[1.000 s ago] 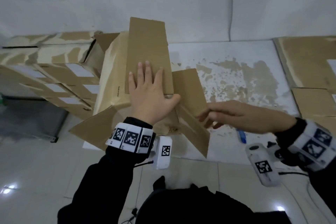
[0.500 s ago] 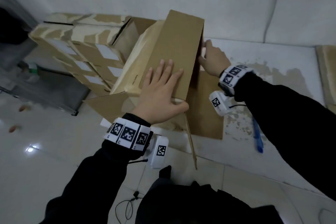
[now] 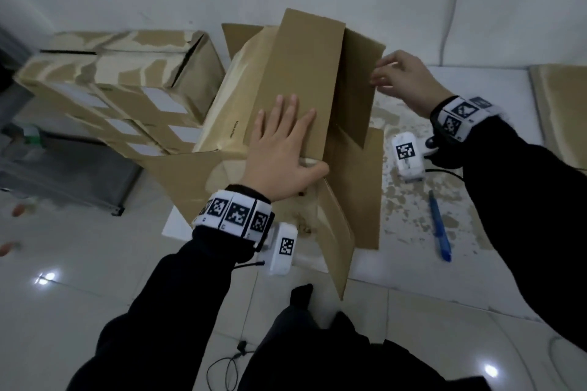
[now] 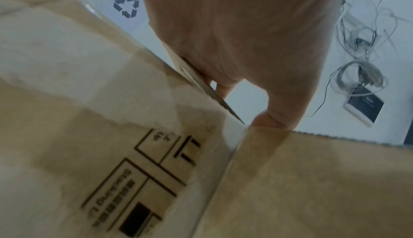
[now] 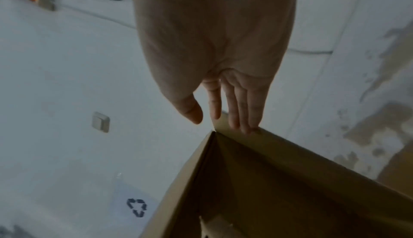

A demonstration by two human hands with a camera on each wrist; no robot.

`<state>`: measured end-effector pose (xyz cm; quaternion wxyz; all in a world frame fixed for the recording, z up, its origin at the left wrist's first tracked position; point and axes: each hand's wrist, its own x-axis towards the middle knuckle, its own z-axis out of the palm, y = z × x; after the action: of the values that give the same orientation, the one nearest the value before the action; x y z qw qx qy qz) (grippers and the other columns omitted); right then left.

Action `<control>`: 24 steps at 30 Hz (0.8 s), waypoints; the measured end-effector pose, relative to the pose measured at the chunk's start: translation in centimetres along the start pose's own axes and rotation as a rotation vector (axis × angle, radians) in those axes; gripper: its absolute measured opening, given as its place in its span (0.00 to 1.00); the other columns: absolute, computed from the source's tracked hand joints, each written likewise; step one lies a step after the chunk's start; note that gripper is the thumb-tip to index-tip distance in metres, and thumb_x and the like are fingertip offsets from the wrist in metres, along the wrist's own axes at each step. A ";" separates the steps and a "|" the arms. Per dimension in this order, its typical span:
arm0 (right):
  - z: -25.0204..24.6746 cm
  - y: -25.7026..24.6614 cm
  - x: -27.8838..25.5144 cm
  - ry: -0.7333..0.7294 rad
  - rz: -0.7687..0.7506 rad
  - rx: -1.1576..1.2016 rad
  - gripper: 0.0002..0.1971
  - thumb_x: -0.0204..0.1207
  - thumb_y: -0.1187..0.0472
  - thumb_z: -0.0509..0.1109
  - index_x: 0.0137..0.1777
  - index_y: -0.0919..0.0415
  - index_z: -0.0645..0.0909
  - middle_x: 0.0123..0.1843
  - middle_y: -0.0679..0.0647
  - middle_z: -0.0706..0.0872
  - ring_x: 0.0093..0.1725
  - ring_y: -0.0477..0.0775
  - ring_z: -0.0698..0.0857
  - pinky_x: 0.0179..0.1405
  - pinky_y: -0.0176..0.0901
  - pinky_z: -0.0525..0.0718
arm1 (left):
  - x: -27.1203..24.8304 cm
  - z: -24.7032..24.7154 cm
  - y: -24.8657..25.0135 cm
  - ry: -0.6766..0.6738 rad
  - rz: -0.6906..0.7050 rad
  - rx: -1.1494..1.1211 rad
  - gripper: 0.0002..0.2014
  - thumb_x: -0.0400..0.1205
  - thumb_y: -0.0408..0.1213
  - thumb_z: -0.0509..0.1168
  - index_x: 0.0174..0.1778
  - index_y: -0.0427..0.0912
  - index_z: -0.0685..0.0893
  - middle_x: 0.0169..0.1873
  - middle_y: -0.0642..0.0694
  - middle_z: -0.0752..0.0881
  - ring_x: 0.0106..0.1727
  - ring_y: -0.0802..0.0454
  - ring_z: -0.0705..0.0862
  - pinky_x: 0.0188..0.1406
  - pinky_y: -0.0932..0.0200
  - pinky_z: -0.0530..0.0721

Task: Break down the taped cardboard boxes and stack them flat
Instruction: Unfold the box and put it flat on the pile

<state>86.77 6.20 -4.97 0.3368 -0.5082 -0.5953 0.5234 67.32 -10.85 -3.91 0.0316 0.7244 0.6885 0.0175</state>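
A brown cardboard box (image 3: 286,79) with loose flaps stands tilted on the floor in the middle of the head view. My left hand (image 3: 282,143) lies flat on its top panel, fingers spread and thumb over the near edge. In the left wrist view the same hand (image 4: 236,47) presses the printed box (image 4: 111,144). My right hand (image 3: 392,78) reaches to the box's right side. Its straight fingers (image 5: 243,116) touch the edge of an upright side flap (image 5: 290,171), with the thumb held apart.
Several taped boxes (image 3: 120,89) are piled to the left, against the wall. A blue pen-like tool (image 3: 440,225) lies on the stained white mat to the right. Flat cardboard (image 3: 559,105) lies at the far right. A grey metal base (image 3: 63,174) sits at the left.
My right hand came off the box's far corner and now touches the side flap's edge, which has swung outward. My left hand stayed flat on the top panel.
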 end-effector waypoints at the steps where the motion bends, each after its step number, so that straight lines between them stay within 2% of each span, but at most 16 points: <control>1: -0.3 -0.1 0.4 0.034 -0.007 -0.061 0.01 0.80 0.60 0.64 0.49 0.55 0.76 0.49 0.54 0.83 0.56 0.55 0.83 0.66 0.55 0.81 | 0.9 0.1 0.1 -0.009 -0.006 0.019 0.46 0.68 0.68 0.46 0.84 0.54 0.50 0.85 0.45 0.43 0.84 0.47 0.38 0.81 0.44 0.36; 4: -1.3 -0.2 -0.7 -0.008 0.089 -0.173 0.18 0.80 0.43 0.63 0.62 0.55 0.74 0.61 0.52 0.79 0.63 0.54 0.80 0.65 0.57 0.80 | 4.0 0.7 0.4 -0.006 -0.011 0.079 0.44 0.71 0.67 0.50 0.84 0.53 0.52 0.85 0.44 0.43 0.84 0.46 0.38 0.81 0.42 0.35; 7: -0.5 1.0 -6.8 -0.156 0.172 0.024 0.31 0.70 0.28 0.63 0.66 0.48 0.73 0.58 0.50 0.83 0.56 0.52 0.85 0.58 0.55 0.84 | 7.6 2.1 0.4 -0.014 -0.036 0.137 0.42 0.73 0.66 0.53 0.83 0.52 0.56 0.85 0.43 0.44 0.84 0.44 0.37 0.81 0.37 0.35; 8: 0.3 2.5 -9.2 -0.182 0.195 0.110 0.30 0.69 0.30 0.65 0.66 0.47 0.73 0.57 0.48 0.83 0.55 0.51 0.85 0.55 0.50 0.85 | 9.0 2.8 0.5 -0.014 -0.044 0.152 0.42 0.73 0.66 0.53 0.82 0.52 0.59 0.84 0.42 0.44 0.84 0.42 0.37 0.80 0.35 0.35; 10: 3.2 6.1 -13.3 -0.176 0.199 0.133 0.19 0.76 0.44 0.68 0.64 0.46 0.74 0.56 0.43 0.84 0.55 0.48 0.84 0.50 0.41 0.87 | 11.4 4.5 0.4 -0.019 -0.050 0.178 0.41 0.70 0.65 0.55 0.79 0.52 0.64 0.84 0.40 0.46 0.84 0.39 0.37 0.78 0.31 0.35; 11: 4.8 8.0 -14.6 -0.145 0.194 0.077 0.17 0.78 0.51 0.69 0.65 0.49 0.73 0.57 0.43 0.84 0.56 0.47 0.84 0.51 0.41 0.87 | 12.4 5.6 0.4 -0.044 -0.046 0.186 0.40 0.70 0.65 0.56 0.79 0.52 0.66 0.84 0.39 0.46 0.84 0.38 0.37 0.77 0.29 0.35; 12: 6.3 9.8 -15.2 -0.099 0.179 0.016 0.15 0.79 0.57 0.68 0.64 0.54 0.74 0.56 0.47 0.84 0.54 0.48 0.84 0.52 0.46 0.86 | 13.3 6.8 0.3 -0.085 -0.038 0.196 0.40 0.70 0.65 0.56 0.79 0.52 0.65 0.84 0.39 0.45 0.83 0.38 0.36 0.77 0.28 0.35; 14: 8.3 12.8 -14.5 0.068 0.217 -0.064 0.11 0.81 0.66 0.63 0.62 0.64 0.75 0.53 0.59 0.84 0.50 0.57 0.84 0.51 0.56 0.84 | 14.6 9.3 -0.1 -0.201 -0.022 0.220 0.41 0.73 0.66 0.56 0.82 0.54 0.60 0.84 0.40 0.41 0.83 0.39 0.34 0.76 0.27 0.35; 15: 8.6 13.7 -13.8 0.137 0.257 -0.059 0.12 0.81 0.68 0.61 0.64 0.67 0.74 0.55 0.62 0.83 0.52 0.60 0.83 0.54 0.58 0.82 | 15.0 10.7 -0.5 -0.257 -0.018 0.223 0.42 0.74 0.67 0.55 0.83 0.55 0.56 0.84 0.41 0.39 0.83 0.39 0.33 0.76 0.27 0.35; 17: 8.6 14.8 -12.3 0.199 0.377 -0.030 0.18 0.81 0.68 0.59 0.71 0.65 0.71 0.61 0.57 0.81 0.58 0.58 0.80 0.59 0.49 0.79 | 15.5 12.9 -1.2 -0.365 -0.019 0.206 0.44 0.74 0.69 0.55 0.84 0.55 0.49 0.83 0.41 0.34 0.82 0.40 0.30 0.76 0.26 0.35; 19: 8.3 15.5 -11.5 0.174 0.459 -0.067 0.20 0.81 0.68 0.58 0.73 0.62 0.69 0.58 0.52 0.78 0.58 0.54 0.78 0.54 0.41 0.75 | 15.7 13.9 -1.6 -0.445 -0.019 0.179 0.47 0.74 0.70 0.55 0.85 0.54 0.45 0.81 0.40 0.29 0.81 0.40 0.27 0.75 0.26 0.36; 21: 7.9 16.2 -11.2 0.170 0.487 -0.138 0.20 0.80 0.68 0.60 0.73 0.64 0.69 0.58 0.54 0.78 0.60 0.58 0.79 0.52 0.41 0.74 | 15.2 13.7 -1.8 -0.435 0.044 0.164 0.46 0.75 0.67 0.58 0.85 0.50 0.48 0.81 0.37 0.29 0.81 0.38 0.27 0.76 0.28 0.38; 22: 7.8 16.5 -11.1 0.206 0.466 -0.229 0.22 0.78 0.69 0.61 0.73 0.64 0.68 0.61 0.58 0.78 0.62 0.61 0.78 0.54 0.42 0.74 | 14.6 13.4 -1.9 -0.385 0.097 0.127 0.44 0.77 0.64 0.60 0.84 0.48 0.53 0.81 0.36 0.30 0.81 0.38 0.28 0.78 0.31 0.39; 24: 8.6 16.8 -10.4 0.274 0.420 -0.557 0.28 0.75 0.70 0.63 0.75 0.64 0.65 0.70 0.65 0.72 0.68 0.66 0.72 0.64 0.49 0.70 | 12.4 13.1 -2.4 -0.205 0.195 -0.059 0.37 0.81 0.53 0.61 0.83 0.45 0.56 0.82 0.35 0.33 0.82 0.39 0.30 0.79 0.35 0.41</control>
<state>85.69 -7.29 -21.79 0.1474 -0.7569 -0.5469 0.3260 66.46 1.40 -17.34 0.1212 0.7845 0.6072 -0.0335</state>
